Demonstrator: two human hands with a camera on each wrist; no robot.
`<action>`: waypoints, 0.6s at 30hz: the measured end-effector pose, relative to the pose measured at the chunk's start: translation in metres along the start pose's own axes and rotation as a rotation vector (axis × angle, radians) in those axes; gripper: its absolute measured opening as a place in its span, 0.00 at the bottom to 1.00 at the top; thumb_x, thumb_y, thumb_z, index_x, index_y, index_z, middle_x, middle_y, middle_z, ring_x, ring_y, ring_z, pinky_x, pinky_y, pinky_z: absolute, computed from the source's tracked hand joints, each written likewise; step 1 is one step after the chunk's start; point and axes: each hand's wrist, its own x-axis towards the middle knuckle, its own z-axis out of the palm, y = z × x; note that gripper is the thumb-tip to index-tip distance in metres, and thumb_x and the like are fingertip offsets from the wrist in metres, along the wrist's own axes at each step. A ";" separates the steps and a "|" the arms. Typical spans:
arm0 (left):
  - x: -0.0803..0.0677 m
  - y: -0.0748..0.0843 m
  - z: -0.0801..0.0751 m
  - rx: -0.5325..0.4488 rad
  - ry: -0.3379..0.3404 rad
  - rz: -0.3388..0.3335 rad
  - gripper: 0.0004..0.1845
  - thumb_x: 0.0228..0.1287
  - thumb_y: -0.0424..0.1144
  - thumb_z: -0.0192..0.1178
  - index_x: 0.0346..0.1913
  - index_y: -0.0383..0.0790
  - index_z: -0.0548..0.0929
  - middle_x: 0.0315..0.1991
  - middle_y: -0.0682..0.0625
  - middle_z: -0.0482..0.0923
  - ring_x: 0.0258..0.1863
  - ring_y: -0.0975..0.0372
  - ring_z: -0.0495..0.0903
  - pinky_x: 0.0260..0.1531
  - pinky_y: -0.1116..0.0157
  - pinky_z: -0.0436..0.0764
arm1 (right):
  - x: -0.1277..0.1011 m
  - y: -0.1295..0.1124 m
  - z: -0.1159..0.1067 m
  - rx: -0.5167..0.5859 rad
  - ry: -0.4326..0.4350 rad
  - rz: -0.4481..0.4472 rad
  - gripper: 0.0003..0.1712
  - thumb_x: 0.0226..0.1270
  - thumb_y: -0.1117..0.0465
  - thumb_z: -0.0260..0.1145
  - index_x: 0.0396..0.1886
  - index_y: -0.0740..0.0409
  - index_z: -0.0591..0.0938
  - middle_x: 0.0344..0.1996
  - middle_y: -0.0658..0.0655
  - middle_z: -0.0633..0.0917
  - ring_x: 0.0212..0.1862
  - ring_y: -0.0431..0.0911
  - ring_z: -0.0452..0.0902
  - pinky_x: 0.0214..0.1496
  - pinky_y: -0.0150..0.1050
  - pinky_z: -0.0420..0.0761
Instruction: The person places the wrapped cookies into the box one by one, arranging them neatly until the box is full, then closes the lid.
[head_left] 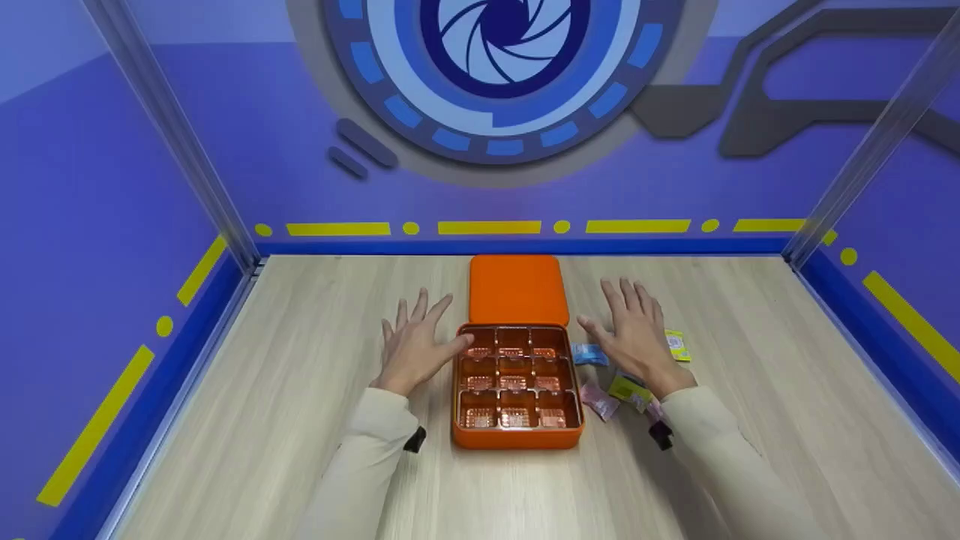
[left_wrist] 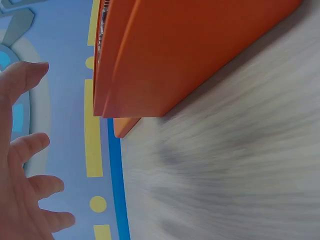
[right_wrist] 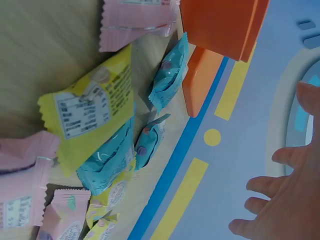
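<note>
An orange box [head_left: 517,439] stands in the middle of the table, its divided plastic tray [head_left: 514,382] showing several bare compartments. Behind it lies the orange lid [head_left: 517,289]. My left hand [head_left: 416,349] hovers at the box's left side with fingers spread, the thumb near the rim. To the right of the box, my right hand [head_left: 634,334] is held above a pile of wrapped sweets, fingers extended and holding nothing. Among them are a yellow packet [right_wrist: 92,107], a blue packet [right_wrist: 170,72] and a pink packet [right_wrist: 137,20]. The right hand and wrist hide part of the pile in the head view.
The light wood table [head_left: 315,337] is enclosed by blue panels at the back and sides, with metal posts at the corners. Another yellow packet [head_left: 678,346] lies just beyond the right hand.
</note>
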 end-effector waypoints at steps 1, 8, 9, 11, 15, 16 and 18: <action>-0.001 -0.001 0.000 -0.020 0.001 0.006 0.45 0.66 0.64 0.66 0.82 0.51 0.69 0.84 0.36 0.50 0.80 0.30 0.44 0.72 0.25 0.43 | 0.000 0.001 0.000 0.000 0.000 0.000 0.49 0.80 0.39 0.61 0.85 0.64 0.57 0.83 0.74 0.52 0.82 0.71 0.42 0.81 0.69 0.38; -0.011 -0.005 0.004 -0.157 -0.019 0.000 0.41 0.68 0.57 0.69 0.81 0.49 0.71 0.82 0.33 0.54 0.78 0.29 0.52 0.73 0.30 0.57 | -0.002 0.007 0.002 0.002 0.002 0.006 0.48 0.80 0.40 0.62 0.84 0.66 0.60 0.82 0.75 0.55 0.81 0.72 0.45 0.80 0.69 0.42; -0.013 -0.006 0.004 -0.170 -0.023 -0.005 0.41 0.68 0.56 0.69 0.80 0.49 0.71 0.82 0.33 0.54 0.78 0.30 0.54 0.72 0.31 0.59 | -0.003 0.007 0.002 0.003 0.000 0.011 0.48 0.80 0.40 0.62 0.84 0.65 0.60 0.82 0.75 0.55 0.81 0.72 0.45 0.81 0.69 0.42; -0.014 -0.008 0.006 -0.193 -0.030 -0.012 0.40 0.68 0.54 0.69 0.80 0.48 0.72 0.82 0.34 0.56 0.78 0.33 0.58 0.72 0.32 0.62 | -0.003 0.008 0.001 0.005 -0.003 0.018 0.48 0.80 0.40 0.62 0.84 0.65 0.59 0.82 0.75 0.55 0.81 0.72 0.44 0.81 0.68 0.42; -0.017 -0.011 0.008 -0.229 -0.037 -0.012 0.38 0.69 0.52 0.69 0.79 0.45 0.73 0.81 0.34 0.59 0.76 0.36 0.64 0.71 0.36 0.66 | -0.004 0.009 0.000 0.012 -0.008 0.024 0.48 0.81 0.40 0.62 0.84 0.66 0.59 0.82 0.75 0.55 0.81 0.72 0.44 0.81 0.68 0.41; -0.017 -0.012 0.009 -0.238 -0.036 -0.010 0.38 0.69 0.51 0.69 0.79 0.45 0.74 0.80 0.34 0.60 0.76 0.37 0.65 0.71 0.36 0.66 | -0.005 0.009 0.000 0.015 -0.007 0.024 0.48 0.81 0.41 0.62 0.84 0.66 0.59 0.81 0.75 0.55 0.81 0.72 0.44 0.81 0.68 0.41; -0.018 -0.013 0.010 -0.258 -0.040 -0.012 0.37 0.69 0.50 0.69 0.78 0.44 0.74 0.80 0.35 0.62 0.76 0.39 0.66 0.72 0.38 0.66 | -0.006 0.010 -0.001 0.019 -0.008 0.026 0.47 0.81 0.41 0.62 0.84 0.66 0.59 0.81 0.75 0.56 0.81 0.72 0.44 0.81 0.68 0.41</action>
